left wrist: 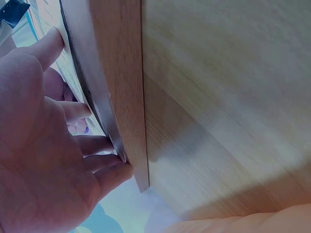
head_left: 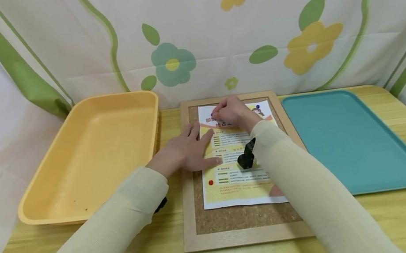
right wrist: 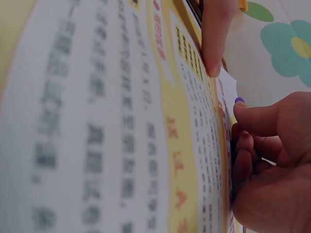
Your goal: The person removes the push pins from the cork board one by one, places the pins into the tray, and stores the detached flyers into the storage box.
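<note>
A printed poster [head_left: 234,193] lies on a wood-framed cork board [head_left: 231,220] on the table. My left hand [head_left: 194,149] rests on the poster's left edge with fingers spread, some reaching over the frame. Close to the poster's upper left corner, my right hand [head_left: 232,112] pinches a small purple push pin [right wrist: 238,100] between thumb and fingers, right at the paper. Most of the pin is hidden by the fingers. A blue push pin [head_left: 258,106] sits in the poster's upper right corner.
To the left stands a deep yellow tray [head_left: 154,125] with dark specks inside. A flat teal tray [head_left: 362,140] is on the right, beside the board. Behind the table hangs a flowered curtain [head_left: 201,19]. Black wrist cameras are strapped to both arms.
</note>
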The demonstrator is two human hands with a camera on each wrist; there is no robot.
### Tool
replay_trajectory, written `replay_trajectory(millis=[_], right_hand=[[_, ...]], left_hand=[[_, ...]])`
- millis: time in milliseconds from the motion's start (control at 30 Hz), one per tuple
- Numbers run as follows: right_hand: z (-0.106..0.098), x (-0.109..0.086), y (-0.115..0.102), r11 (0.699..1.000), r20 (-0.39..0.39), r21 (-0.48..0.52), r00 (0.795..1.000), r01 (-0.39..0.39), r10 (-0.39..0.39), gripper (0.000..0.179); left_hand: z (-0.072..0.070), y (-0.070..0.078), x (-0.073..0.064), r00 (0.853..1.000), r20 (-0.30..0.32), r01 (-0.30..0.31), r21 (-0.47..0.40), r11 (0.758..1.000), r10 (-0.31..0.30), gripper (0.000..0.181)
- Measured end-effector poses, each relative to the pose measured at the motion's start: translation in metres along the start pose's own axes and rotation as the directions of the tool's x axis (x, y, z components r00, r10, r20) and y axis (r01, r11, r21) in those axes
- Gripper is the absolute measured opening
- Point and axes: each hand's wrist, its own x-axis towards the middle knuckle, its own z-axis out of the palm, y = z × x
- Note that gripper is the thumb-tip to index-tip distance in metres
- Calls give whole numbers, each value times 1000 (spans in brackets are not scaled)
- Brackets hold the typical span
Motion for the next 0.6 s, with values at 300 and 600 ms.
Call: replay_trajectory(millis=[300, 600], right_hand=[[-2, -2, 1, 999, 29, 9, 999, 42, -42, 17], [-4, -4, 5, 997, 19, 6, 997, 75, -75, 19]], left_hand=[[0, -1, -2, 1000, -11, -2, -4, 1000, 1, 95], [1, 1, 0, 1000, -11, -5, 7, 1000, 5, 94]])
